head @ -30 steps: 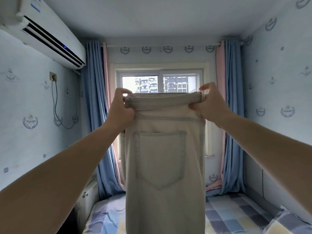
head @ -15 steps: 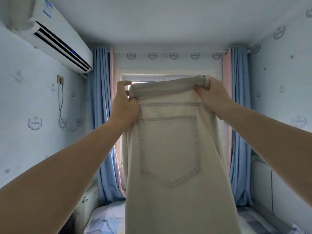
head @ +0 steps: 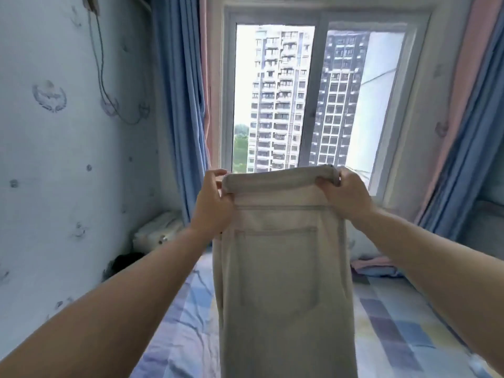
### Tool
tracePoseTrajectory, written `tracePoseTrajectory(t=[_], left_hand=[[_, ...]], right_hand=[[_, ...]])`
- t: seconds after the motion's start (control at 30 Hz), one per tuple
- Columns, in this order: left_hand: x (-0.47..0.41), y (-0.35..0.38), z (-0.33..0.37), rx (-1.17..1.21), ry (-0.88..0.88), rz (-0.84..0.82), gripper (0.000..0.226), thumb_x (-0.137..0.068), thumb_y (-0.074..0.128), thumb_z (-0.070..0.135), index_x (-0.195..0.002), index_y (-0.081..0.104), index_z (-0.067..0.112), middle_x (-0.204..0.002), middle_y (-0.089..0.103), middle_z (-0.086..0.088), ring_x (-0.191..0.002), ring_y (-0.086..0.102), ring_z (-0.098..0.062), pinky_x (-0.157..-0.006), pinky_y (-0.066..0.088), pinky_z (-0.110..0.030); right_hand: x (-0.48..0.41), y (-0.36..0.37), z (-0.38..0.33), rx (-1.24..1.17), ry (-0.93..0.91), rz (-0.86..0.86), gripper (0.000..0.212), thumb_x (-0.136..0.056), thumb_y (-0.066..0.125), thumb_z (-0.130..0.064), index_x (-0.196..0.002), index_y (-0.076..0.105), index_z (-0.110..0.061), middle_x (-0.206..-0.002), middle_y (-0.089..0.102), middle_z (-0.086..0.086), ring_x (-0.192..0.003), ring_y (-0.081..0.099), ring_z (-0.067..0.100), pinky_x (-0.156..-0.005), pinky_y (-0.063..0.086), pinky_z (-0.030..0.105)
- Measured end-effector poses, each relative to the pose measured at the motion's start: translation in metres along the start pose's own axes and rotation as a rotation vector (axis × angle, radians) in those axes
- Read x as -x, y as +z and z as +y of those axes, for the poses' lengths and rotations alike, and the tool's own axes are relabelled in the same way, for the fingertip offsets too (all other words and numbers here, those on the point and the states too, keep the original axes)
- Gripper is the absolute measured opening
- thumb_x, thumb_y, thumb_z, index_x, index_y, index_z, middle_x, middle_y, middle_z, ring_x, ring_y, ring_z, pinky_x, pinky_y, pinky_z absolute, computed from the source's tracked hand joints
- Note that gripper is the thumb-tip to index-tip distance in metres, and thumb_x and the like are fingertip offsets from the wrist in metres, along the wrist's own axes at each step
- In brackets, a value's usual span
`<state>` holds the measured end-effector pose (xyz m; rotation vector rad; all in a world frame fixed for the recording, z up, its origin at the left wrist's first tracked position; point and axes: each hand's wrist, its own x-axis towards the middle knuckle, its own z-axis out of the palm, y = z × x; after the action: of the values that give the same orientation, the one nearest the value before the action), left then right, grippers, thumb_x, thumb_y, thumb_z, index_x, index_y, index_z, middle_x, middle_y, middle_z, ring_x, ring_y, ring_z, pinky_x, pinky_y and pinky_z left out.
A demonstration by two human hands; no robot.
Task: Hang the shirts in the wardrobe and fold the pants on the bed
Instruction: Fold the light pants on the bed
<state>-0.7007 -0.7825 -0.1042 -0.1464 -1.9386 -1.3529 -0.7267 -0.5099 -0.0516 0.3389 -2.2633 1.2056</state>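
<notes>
Pants [head: 283,282] hang over the bed [head: 403,323], waistband gripped by left hand [head: 211,205] and right hand [head: 346,197], hiding the window [head: 313,99] sill

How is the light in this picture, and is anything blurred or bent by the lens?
Head view: daylight from the window backlights the pants, gripped by the left hand and right hand; the sky is washed out. Head view: the curtains lean outward, likely from the wide lens. Head view: the wall and bed look soft and smeared.
</notes>
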Motion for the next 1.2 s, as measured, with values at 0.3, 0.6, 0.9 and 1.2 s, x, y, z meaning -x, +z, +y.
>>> tracePoseTrajectory(t=[0.3,0.6,0.9,1.2], left_hand=[[0.009,0.077,-0.356,-0.249,-0.577,-0.124,0.036,-0.086,0.058,0.004,-0.118,0.06,0.021,-0.108,0.072,-0.001,-0.104,0.066,-0.024,-0.092,0.053,-0.037],[0.048,0.153,-0.666,-0.34,-0.77,-0.135,0.023,-0.092,0.053,0.006,-0.101,0.059,0.026,-0.105,0.07,0.001,-0.105,0.064,-0.027,-0.092,0.052,-0.041],[0.109,0.185,-0.794,-0.329,-0.752,-0.371,0.056,-0.099,0.058,0.039,-0.15,0.039,0.028,-0.153,0.045,0.003,-0.14,0.042,-0.017,-0.108,0.033,-0.027],[0.228,0.164,-0.733,-0.509,-0.718,-0.703,0.062,-0.099,0.043,0.058,-0.156,0.023,0.044,-0.168,0.009,0.015,-0.153,0.002,-0.007,-0.122,0.01,-0.041]], right_hand=[[-0.019,0.28,0.245,0.166,0.371,-0.33,0.027,-0.083,0.073,-0.035,-0.068,0.059,-0.018,-0.054,0.057,-0.01,-0.062,0.052,0.019,-0.058,0.042,0.034],[0.017,0.534,0.482,0.093,0.603,-0.334,0.019,-0.087,0.072,-0.029,-0.075,0.067,-0.016,-0.067,0.068,0.001,-0.074,0.066,0.028,-0.064,0.053,0.04],[0.086,0.654,0.568,-0.019,0.566,-0.659,0.064,-0.099,0.059,-0.035,-0.156,0.03,-0.03,-0.161,0.032,-0.008,-0.147,0.032,0.015,-0.114,0.026,0.028],[0.186,0.592,0.551,0.357,0.496,-0.975,0.062,-0.098,0.028,-0.064,-0.155,0.007,-0.051,-0.167,0.002,-0.019,-0.155,-0.001,0.017,-0.122,0.006,0.054]])
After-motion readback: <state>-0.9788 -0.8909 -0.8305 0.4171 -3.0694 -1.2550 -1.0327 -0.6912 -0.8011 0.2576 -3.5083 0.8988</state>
